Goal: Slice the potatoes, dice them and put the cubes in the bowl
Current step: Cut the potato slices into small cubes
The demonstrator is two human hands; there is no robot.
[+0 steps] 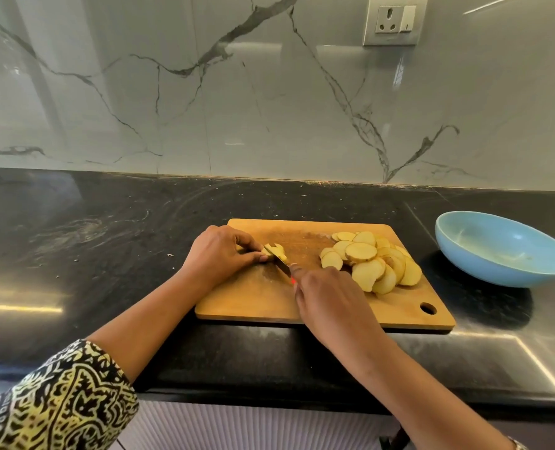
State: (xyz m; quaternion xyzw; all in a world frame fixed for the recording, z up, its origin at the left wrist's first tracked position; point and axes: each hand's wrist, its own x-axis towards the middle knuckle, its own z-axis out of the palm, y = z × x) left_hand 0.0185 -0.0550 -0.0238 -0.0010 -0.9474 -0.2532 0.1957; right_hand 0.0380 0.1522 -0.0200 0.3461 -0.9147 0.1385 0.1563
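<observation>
Patterned sleeve [58, 401], left hand [221, 254] pinching potato [275, 250], knife [282, 264]

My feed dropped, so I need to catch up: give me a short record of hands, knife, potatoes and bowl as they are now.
left hand: pinches a potato piece on the cutting board
right hand: grips the knife, blade at that piece
slices: piled on the board's right side, not diced
bowl: on the counter right of the board, no cubes visible inside
stage: dicing under way
</observation>
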